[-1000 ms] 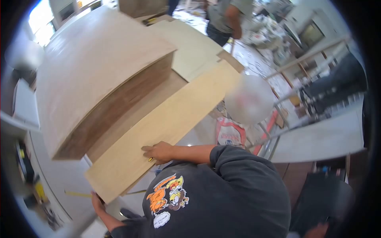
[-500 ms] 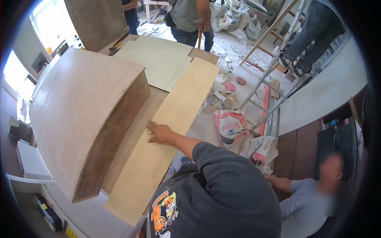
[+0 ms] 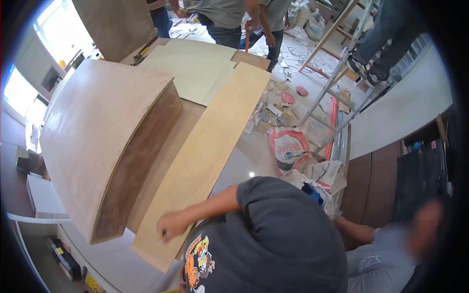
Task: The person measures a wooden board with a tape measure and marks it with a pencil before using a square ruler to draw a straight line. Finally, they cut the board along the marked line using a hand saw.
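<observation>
Tightly curled, the fingers of the right hand [image 3: 173, 226] close around a small dark item [image 3: 164, 234], too blurred for me to name from my distant post. The hand is over the near end of a pale board [image 3: 210, 141]; whether the knuckles touch the wood, I cannot tell. The left hand is out of my sight, so I cannot say how its fingers stand.

The board lies slantwise just to the right of a curved wooden unit [image 3: 97, 136], which is my landmark, with a strip of brown panel [image 3: 185, 124] showing between the two. Behind the unit and to its right, a greenish-white sheet [image 3: 190, 66] lies flat. The wearer's dark shirt [image 3: 288, 229], with an orange cartoon print [image 3: 198, 259], fills the space to the unit's lower right.

Farther right of the unit, past the board, I see scattered scraps [image 3: 266, 115] and a sack with red markings [image 3: 289, 151] on the floor. Beyond them, a person in dark trousers [image 3: 386, 41] stands on a ladder [image 3: 323, 122]. At the unit's far lower right, a co-worker in a grey shirt [image 3: 381, 259] stretches out an arm; others stand behind the unit, past the sheet.
</observation>
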A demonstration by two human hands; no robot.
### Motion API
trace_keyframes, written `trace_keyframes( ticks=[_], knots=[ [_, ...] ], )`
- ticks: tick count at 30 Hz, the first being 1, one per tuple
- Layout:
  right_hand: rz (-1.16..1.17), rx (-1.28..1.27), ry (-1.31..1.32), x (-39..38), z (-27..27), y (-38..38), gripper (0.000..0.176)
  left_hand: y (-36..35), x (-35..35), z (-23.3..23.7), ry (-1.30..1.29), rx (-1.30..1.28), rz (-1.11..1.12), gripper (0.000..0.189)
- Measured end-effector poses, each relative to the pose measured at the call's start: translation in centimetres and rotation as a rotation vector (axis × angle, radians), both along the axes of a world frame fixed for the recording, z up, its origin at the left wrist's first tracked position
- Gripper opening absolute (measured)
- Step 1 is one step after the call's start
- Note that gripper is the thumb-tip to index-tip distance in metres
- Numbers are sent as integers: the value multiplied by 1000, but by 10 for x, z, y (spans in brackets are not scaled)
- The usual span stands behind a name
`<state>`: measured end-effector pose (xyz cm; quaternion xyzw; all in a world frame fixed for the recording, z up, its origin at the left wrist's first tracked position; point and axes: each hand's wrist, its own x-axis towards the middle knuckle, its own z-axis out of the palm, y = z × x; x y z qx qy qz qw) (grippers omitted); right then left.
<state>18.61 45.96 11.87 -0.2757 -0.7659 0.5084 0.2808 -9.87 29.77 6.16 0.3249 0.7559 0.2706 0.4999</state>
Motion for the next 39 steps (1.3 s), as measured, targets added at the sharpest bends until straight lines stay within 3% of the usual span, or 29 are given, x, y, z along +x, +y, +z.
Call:
trace_keyframes(
  ticks=[4,10,13,15,18,21,22,26,29,31,35,36,39],
  knots=[
    [417,137,67,-89,39,-28,42,-4,16,8,39,47,-54,44],
    [649,77,68,-140,45,-75,47,-29,37,31,150,124,-127,42],
    [511,86,198,-155,25,-107,46,-55,53,57,244,136,-124,41],
    [507,-55,-49,-153,29,-107,45,-68,69,80,313,90,-128,40],
    [486,-106,-15,-123,44,-94,41,-78,82,104,373,27,-126,39],
    [350,-60,54,-93,35,-77,31,-107,59,62,252,322,-5,32],
    [328,-55,32,-84,34,-69,28,-108,57,76,221,219,58,31],
    [292,-42,28,-39,37,-55,24,-109,62,101,368,237,438,31],
    [333,-79,-32,-13,34,-47,22,-78,90,152,730,216,336,34],
    [361,-167,40,0,32,-43,23,-43,105,178,940,541,192,36],
    [435,-307,-109,20,51,-35,21,62,103,195,1081,921,-60,51],
    [447,-323,-85,24,46,-35,20,95,102,198,1008,970,-136,55],
    [467,-400,-7,35,32,-35,18,198,113,189,1100,1110,-149,57]
  ],
)
